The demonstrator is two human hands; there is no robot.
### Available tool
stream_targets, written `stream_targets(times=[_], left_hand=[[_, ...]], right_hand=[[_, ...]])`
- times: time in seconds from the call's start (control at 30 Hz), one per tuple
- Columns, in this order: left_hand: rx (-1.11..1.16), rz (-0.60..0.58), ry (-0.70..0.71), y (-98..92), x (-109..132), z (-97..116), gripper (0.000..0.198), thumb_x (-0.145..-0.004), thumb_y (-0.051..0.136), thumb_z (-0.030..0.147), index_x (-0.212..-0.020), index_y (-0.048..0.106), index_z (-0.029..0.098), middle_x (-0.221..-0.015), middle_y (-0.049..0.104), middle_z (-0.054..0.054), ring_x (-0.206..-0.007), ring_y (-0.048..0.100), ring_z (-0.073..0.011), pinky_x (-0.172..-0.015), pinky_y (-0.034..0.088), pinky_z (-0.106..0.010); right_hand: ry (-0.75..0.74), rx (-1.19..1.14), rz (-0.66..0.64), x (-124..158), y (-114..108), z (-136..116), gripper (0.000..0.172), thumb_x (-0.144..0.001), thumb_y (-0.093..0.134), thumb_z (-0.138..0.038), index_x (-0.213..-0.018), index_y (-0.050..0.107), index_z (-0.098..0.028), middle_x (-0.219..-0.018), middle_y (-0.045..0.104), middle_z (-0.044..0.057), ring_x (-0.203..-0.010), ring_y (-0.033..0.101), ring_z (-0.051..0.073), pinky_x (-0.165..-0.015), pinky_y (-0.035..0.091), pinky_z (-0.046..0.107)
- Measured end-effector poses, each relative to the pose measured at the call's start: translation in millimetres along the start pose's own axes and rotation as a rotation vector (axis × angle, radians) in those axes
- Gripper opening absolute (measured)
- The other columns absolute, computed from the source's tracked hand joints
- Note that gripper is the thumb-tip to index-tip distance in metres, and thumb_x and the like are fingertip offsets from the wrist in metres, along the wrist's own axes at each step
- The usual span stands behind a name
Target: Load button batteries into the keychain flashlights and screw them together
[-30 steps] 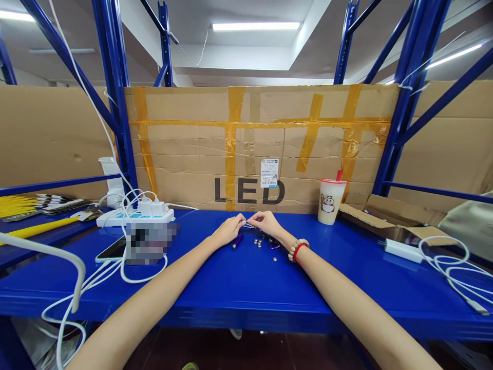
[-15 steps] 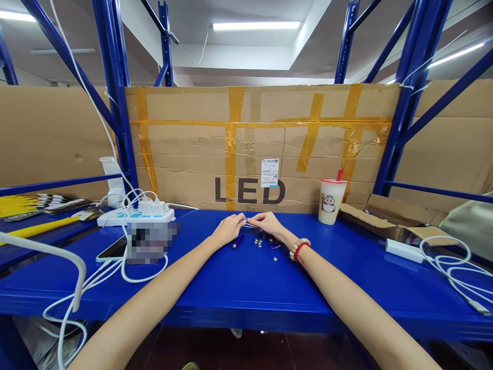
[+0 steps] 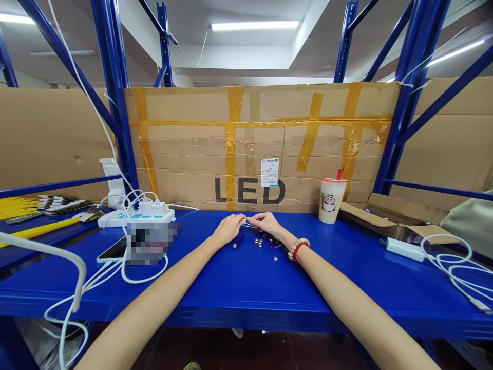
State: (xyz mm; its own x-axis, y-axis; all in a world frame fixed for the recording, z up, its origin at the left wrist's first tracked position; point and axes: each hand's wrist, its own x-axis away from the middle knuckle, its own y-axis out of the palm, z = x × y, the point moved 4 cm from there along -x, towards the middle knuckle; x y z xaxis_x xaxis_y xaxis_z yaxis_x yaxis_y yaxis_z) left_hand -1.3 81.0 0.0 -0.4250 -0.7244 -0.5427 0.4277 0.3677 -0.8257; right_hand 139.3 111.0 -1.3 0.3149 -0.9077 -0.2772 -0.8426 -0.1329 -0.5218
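Observation:
My left hand (image 3: 227,230) and my right hand (image 3: 268,223) meet over the middle of the blue shelf top (image 3: 246,288). Between their pinched fingertips is a small silvery metal piece (image 3: 249,225), too small and partly covered to name. Just below my left fingers lies a slim dark purple tube (image 3: 239,240) with a shiny end. Several small round silver pieces (image 3: 258,242) sit beneath my right hand, and a single silver piece (image 3: 275,258) is apart from them, nearer to me. A purple loop-shaped item (image 3: 275,245) is partly hidden under my right wrist.
A paper-white cup (image 3: 330,203) with a red straw stands at the back right, near an open cardboard box (image 3: 389,218) and a white charger (image 3: 404,250) with cable. On the left are a power strip (image 3: 115,219), a phone (image 3: 111,251) and cables. A large carton (image 3: 185,154) walls the back.
Both hands stay in nearly the same place, with only slight finger movement around the small metal piece. The view has shifted very little.

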Motion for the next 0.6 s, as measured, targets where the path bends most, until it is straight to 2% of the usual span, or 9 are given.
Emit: stream_targets(times=[0.2, 0.33, 0.47, 0.6], left_hand=[[0.050, -0.028, -0.051, 1.6, 0.1, -1.4, 0.023, -0.093, 0.040, 0.025, -0.103, 0.057, 0.012, -0.096, 0.061, -0.007, -0.092, 0.057, -0.0170, -0.083, 0.045, -0.037], [0.095, -0.037, -0.107, 1.5, 0.1, -2.6, 0.025, -0.094, 0.040, 0.028, -0.105, 0.057, 0.013, -0.102, 0.062, -0.007, -0.093, 0.058, -0.0167, -0.083, 0.046, -0.037], [0.117, 0.006, -0.239, -0.9, 0.6, -7.9, 0.028, -0.093, 0.040, 0.032, -0.107, 0.056, 0.014, -0.102, 0.062, -0.007, -0.093, 0.059, -0.0176, -0.083, 0.046, -0.038], [0.150, 0.076, -0.389, -3.4, 2.0, -15.7, 0.032, -0.094, 0.038, 0.036, -0.109, 0.054, 0.012, -0.095, 0.062, -0.007, -0.086, 0.060, -0.0169, -0.079, 0.047, -0.038]], right_hand=[[-0.015, 0.100, 0.011, -1.2, 1.7, 0.8, 0.026, -0.086, 0.055, -0.035, -0.083, 0.061, -0.010, -0.067, 0.057, -0.002, -0.054, 0.052, 0.007, -0.051, 0.044, 0.020], [-0.033, 0.227, 0.053, -1.1, 1.4, -0.3, 0.034, -0.086, 0.053, -0.043, -0.085, 0.062, -0.011, -0.073, 0.062, 0.001, -0.062, 0.057, 0.010, -0.059, 0.047, 0.025], [-0.057, 0.393, 0.126, 2.1, 0.9, -5.7, 0.039, -0.083, 0.051, -0.052, -0.088, 0.066, -0.016, -0.086, 0.066, 0.004, -0.082, 0.060, 0.016, -0.074, 0.046, 0.032], [-0.087, 0.572, 0.132, 5.9, 3.0, -10.5, 0.032, -0.081, 0.056, -0.047, -0.088, 0.067, -0.018, -0.099, 0.064, 0.006, -0.095, 0.056, 0.019, -0.084, 0.042, 0.037]])
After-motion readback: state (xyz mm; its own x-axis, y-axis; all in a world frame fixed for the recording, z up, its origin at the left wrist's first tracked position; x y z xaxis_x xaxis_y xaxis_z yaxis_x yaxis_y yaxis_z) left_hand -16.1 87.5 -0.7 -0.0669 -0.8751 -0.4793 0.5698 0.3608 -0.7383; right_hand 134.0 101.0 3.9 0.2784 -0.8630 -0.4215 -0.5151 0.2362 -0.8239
